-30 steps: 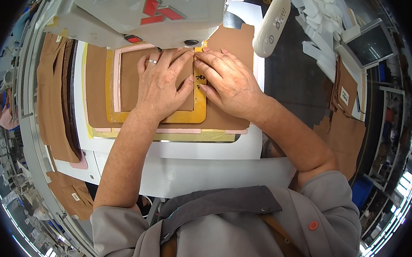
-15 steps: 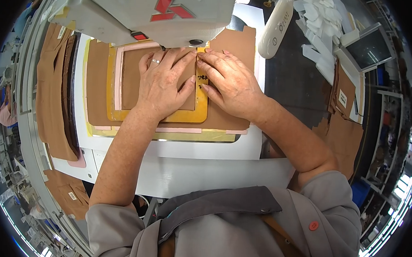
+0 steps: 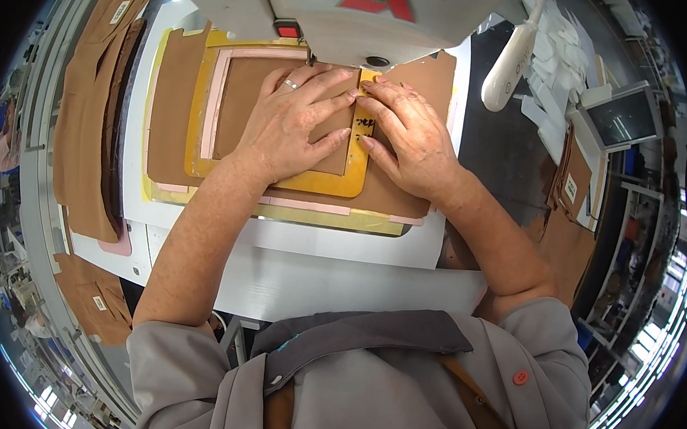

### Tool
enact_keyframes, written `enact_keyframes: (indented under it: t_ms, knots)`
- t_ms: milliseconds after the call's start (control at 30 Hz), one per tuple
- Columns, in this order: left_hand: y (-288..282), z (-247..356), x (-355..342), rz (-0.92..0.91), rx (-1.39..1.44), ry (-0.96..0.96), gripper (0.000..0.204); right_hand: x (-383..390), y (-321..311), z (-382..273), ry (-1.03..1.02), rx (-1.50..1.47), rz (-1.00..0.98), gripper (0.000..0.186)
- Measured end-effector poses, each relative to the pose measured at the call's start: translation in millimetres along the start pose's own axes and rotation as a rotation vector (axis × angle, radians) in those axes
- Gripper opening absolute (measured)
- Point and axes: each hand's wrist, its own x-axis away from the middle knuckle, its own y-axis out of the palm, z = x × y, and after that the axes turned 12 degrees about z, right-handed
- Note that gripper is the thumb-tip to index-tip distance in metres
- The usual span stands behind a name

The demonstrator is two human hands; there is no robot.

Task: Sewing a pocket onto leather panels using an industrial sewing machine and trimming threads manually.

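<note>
A yellow frame with pink strips along its inner left and top edges lies on brown fabric. Inside the frame shows a brown fabric panel. My left hand, with a ring on one finger, rests flat on this panel, its fingers stretched toward the frame's right bar. On that bar and the fabric beside it lies my right hand, fingers extended and close to the left fingertips. Both hands press from above and grip nothing. Just beyond them stands the head of a sewing machine.
Stacked brown fabric pieces lie at the left edge. A white sheet spreads under the work. To the right are a pale hanging device, a heap of white pieces, a small screen and more brown fabric.
The whole view has shifted and turned slightly, so machine, frame and hands appear farther right. Both hands keep nearly the same place on the frame and panel.
</note>
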Motion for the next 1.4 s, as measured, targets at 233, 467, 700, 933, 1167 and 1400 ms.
enact_keyframes:
  t_ms: [233, 467, 700, 933, 1167, 1400]
  knots:
    - [2.0, -3.0, -1.8, -0.029, 0.145, -0.044, 0.049, -0.2, -3.0, -1.6, 0.002, 0.004, -0.053, 0.046]
    - [1.0, -17.7, -3.9, -0.041, 0.179, 0.043, 0.048, -1.4, -7.9, -25.0, -0.141, 0.099, -0.090, 0.035]
    - [-0.7, -22.6, -3.8, -0.041, 0.264, 0.066, 0.040, -4.2, -7.2, -37.6, -0.179, 0.145, -0.145, 0.036]
    - [0.1, -22.1, -1.0, 0.023, 0.251, 0.058, 0.044, -2.1, -2.7, -48.7, -0.117, 0.265, -0.197, 0.048]
    - [-7.9, -24.0, -4.4, 0.045, 0.149, 0.149, 0.049, -2.0, -2.9, -47.8, -0.125, 0.235, -0.200, 0.051]
    - [-2.7, -25.3, -2.3, -0.018, 0.223, 0.118, 0.051, 1.8, -2.5, -45.0, -0.142, 0.162, -0.155, 0.051]
